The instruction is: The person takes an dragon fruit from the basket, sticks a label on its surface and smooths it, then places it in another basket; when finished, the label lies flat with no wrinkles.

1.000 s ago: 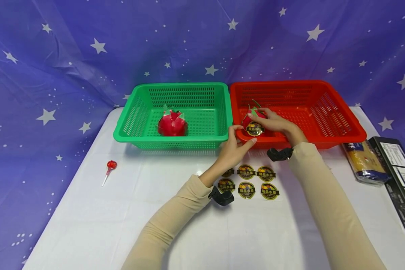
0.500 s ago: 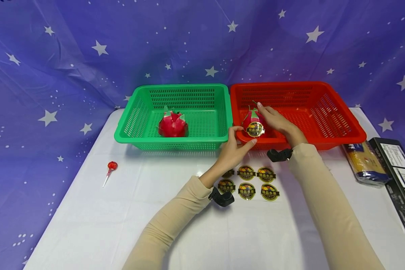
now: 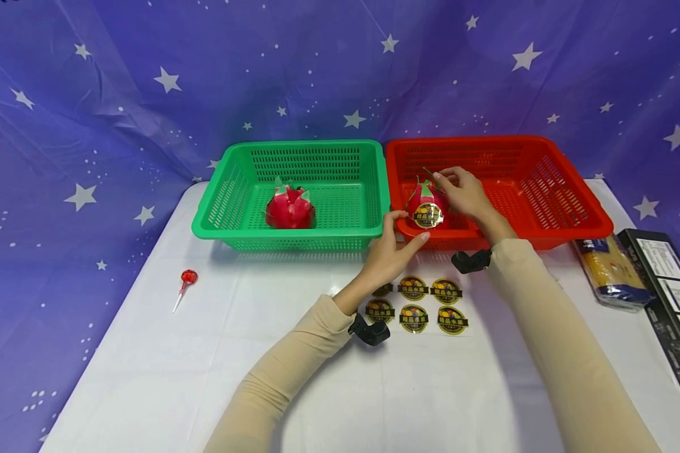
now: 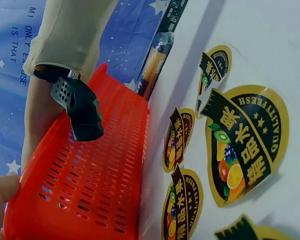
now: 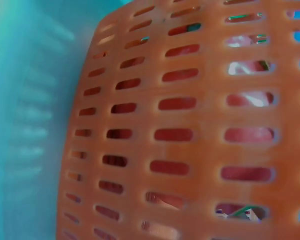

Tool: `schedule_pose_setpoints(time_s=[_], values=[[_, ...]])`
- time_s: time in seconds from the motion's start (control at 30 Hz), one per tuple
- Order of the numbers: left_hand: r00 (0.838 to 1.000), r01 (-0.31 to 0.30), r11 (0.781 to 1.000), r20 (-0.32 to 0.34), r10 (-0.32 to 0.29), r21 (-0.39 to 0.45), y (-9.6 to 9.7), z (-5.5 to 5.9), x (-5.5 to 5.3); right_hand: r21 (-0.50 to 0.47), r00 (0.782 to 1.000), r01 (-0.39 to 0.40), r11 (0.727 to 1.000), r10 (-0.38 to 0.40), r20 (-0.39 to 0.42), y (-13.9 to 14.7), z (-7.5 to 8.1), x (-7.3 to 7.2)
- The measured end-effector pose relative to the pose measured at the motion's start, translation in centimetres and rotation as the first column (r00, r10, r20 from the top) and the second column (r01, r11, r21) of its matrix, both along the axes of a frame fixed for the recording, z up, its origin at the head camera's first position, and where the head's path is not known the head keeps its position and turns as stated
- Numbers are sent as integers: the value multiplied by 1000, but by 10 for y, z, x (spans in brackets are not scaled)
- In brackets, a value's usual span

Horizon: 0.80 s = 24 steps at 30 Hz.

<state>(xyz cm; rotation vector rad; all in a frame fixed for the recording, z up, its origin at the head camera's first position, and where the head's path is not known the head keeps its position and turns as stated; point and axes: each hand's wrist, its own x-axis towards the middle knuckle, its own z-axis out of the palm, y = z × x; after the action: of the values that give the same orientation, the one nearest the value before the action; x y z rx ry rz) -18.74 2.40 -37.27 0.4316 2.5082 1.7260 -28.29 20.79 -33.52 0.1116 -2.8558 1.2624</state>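
Observation:
In the head view, a dragon fruit point(image 3: 424, 194) with a round black-and-gold sticker point(image 3: 428, 216) on its near side sits in the front left corner of the red basket point(image 3: 544, 234). My left hand point(image 3: 388, 253) grips the basket's front left corner, with the thumb outside the rim and the index finger beside the sticker. My right hand point(image 3: 467, 196) is just right of the fruit, its fingers bent by the green leaf tip. Whether they pinch the leaf is unclear. The right wrist view looks at the basket's slotted wall, with red fruit behind the slots.
Another dragon fruit point(image 3: 290, 209) lies in the green basket point(image 3: 289, 233) at left. Several loose stickers point(image 3: 413, 319) lie on the table before the red basket. A red lollipop point(image 3: 188, 277) is at far left; a yellow packet point(image 3: 612, 270) and black box point(image 3: 665, 302) are at right.
My right hand has come up off the top of the dragon fruit and shifted right and back, its fingers now more bent. The left hand stays at the basket corner.

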Motion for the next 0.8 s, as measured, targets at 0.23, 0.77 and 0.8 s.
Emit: schedule_pose_setpoints(time_s=[0.23,0.77,0.8], values=[[996,59,998,-70,-59,-1,-9,-2,7,-71,993,54,996,-62,-105,-4,5,6],[989,10,998,-151,-2,57,-63,-10,77,-299,965,-150,942,73,-252,-74,30,51],[988,-22,997,-150,33,76,-69,-5,81,-311,963,-172,935,93,-251,-79,27,52]])
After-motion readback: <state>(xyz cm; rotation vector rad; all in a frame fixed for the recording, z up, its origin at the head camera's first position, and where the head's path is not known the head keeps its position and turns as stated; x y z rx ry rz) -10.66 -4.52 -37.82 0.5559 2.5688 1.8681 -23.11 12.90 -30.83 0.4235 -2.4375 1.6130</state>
